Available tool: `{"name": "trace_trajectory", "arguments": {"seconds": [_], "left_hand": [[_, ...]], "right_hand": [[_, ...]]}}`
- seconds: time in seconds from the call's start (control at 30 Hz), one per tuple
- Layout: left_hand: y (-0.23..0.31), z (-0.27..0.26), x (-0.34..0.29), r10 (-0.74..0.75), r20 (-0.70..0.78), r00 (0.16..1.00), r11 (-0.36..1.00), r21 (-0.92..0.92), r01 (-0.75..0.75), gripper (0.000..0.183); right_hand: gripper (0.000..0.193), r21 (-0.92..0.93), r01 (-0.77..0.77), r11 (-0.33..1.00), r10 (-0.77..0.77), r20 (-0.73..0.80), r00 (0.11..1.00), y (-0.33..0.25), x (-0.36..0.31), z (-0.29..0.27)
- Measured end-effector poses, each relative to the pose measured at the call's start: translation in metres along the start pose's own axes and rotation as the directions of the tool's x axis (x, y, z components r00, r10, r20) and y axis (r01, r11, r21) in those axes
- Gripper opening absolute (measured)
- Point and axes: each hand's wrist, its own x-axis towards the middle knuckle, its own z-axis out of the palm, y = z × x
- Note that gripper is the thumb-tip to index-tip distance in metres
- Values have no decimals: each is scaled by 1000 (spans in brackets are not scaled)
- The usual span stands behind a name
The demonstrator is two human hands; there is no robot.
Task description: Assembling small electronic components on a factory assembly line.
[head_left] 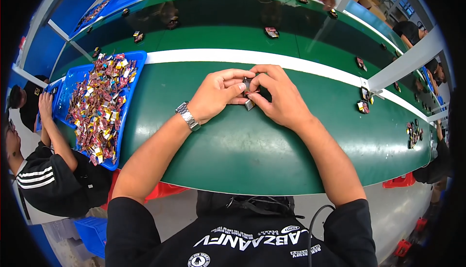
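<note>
Over the green tabletop [204, 150], both my hands meet around a small black casing [246, 83] with a silver block [250, 105] sticking out on the near side. My left hand [211, 97], below a metal watch, has its thumb and fingers closed on the left of the casing. From the right, my right hand [284, 99] pinches the same piece between thumb and curled fingers. Much of the casing is hidden by my fingers, and its inside shows only in part.
At left, a blue tray [141, 65] holds a heap of small red circuit boards [99, 107] with silver and yellow parts. Black assemblies [363, 106] lie to the right. Beyond a white strip [218, 56] runs a green belt with scattered pieces. A co-worker's hand [46, 104] is beside the tray.
</note>
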Motion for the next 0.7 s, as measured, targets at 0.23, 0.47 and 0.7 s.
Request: {"name": "trace_trajectory", "arguments": {"seconds": [0.23,0.47,0.7], "left_hand": [[2,-1,-1,19,32,999,995,-94,-15,38],[4,1,-1,28,60,998,999,-41,-25,38],[3,-2,-2,-14,71,997,998,-57,18,37]], "right_hand": [[11,-23,5,1000,-6,-50,999,3,-3,2],[8,51,-61,997,61,-1,998,-2,-4,-2],[7,197,-32,980,23,45,999,3,-7,-5]]}}
